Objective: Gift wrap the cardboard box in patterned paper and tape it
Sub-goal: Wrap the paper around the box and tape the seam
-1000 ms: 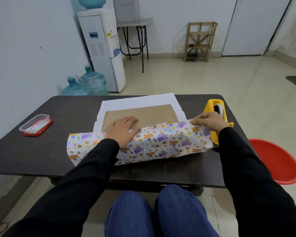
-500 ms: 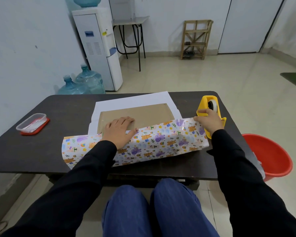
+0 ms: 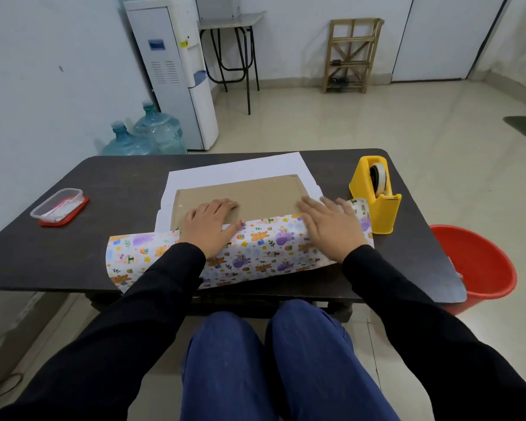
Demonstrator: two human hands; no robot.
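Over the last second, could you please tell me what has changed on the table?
The right hand left the right end of the patterned paper, by the tape dispenser, and slid left; it now lies flat on paper and cardboard box. The left hand stayed pressing the fold; box and dispenser kept their places.

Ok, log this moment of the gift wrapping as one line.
stage: first fold | left hand: flat on patterned wrapping paper and flat brown cardboard box | right hand: flat on paper | yellow tape dispenser: standing right of box
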